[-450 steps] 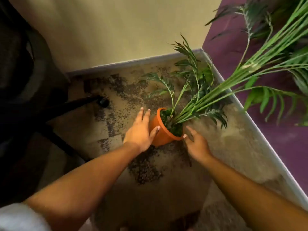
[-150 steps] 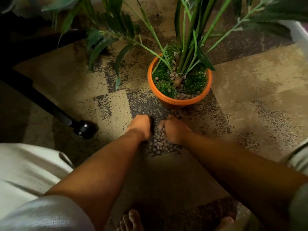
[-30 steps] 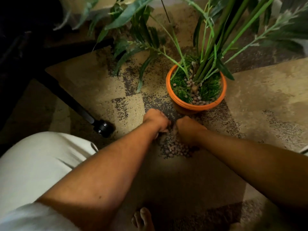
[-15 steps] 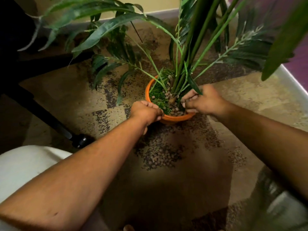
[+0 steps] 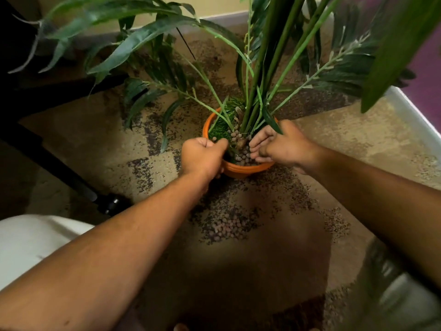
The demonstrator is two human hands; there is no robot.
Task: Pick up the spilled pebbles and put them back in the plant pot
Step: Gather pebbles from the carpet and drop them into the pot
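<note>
Both hands have come up off the carpet since a second ago, when they were scooping at the spilled pebbles, and now sit over the orange plant pot at the centre of the frame. The left hand is clenched in a fist at the pot's near-left rim; whether pebbles are inside that grip cannot be seen. The right hand is cupped with its fingers loosened over the pebbles in the pot, its grip apparently releasing a load. So one handful looks delivered, yet the task is far from done: a sizeable heap still lies on the carpet just below the pot.
</note>
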